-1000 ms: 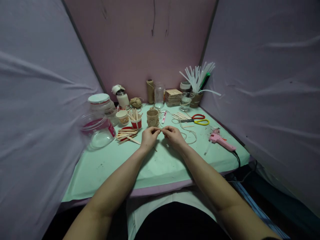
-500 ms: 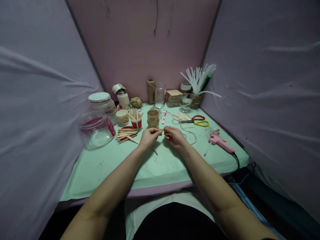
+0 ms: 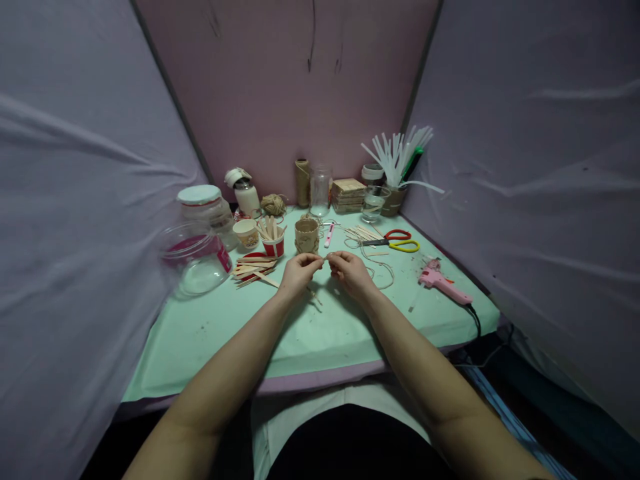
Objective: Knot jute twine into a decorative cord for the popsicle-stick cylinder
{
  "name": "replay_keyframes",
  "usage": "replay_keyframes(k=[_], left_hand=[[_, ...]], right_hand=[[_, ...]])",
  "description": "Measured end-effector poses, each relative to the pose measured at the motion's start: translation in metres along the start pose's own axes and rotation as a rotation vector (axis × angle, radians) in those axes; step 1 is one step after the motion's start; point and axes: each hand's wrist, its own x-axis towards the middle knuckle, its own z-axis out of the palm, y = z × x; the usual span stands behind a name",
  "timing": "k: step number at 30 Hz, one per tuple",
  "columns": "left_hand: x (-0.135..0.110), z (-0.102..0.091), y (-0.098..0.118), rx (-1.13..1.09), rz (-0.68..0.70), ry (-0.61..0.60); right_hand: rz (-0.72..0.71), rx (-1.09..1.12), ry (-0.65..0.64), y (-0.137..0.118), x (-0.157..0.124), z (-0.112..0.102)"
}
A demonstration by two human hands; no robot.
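My left hand and my right hand meet fingertip to fingertip over the middle of the table. Both are closed in a pinch on a thin piece of twine, mostly hidden by the fingers. Below my left palm hangs a frayed twine end. Just behind the hands stands a small twine-wrapped cup with a braided-looking rim. Right of my right hand, a loose length of twine curls on the tabletop.
Scissors with red and yellow handles lie to the right, near a pink glue gun. Wooden sticks and a clear plastic jar are at left. A glass jar and a glue-stick holder stand behind.
The fingertips have shifted very slightly, and the twine end below my left hand has swung a little to the right. Everything else stays in place.
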Motion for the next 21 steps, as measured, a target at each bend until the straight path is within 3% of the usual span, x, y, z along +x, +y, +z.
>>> replay_keyframes(k=[12, 21], left_hand=[[-0.003, -0.0003, 0.0065, 0.043, -0.065, 0.01], [-0.0021, 0.0017, 0.0071, 0.04, -0.038, 0.009]], right_hand=[[-0.022, 0.001, 0.017, 0.0001, -0.0002, -0.0004], [-0.023, -0.014, 0.04, 0.0002, 0.0015, -0.0013]])
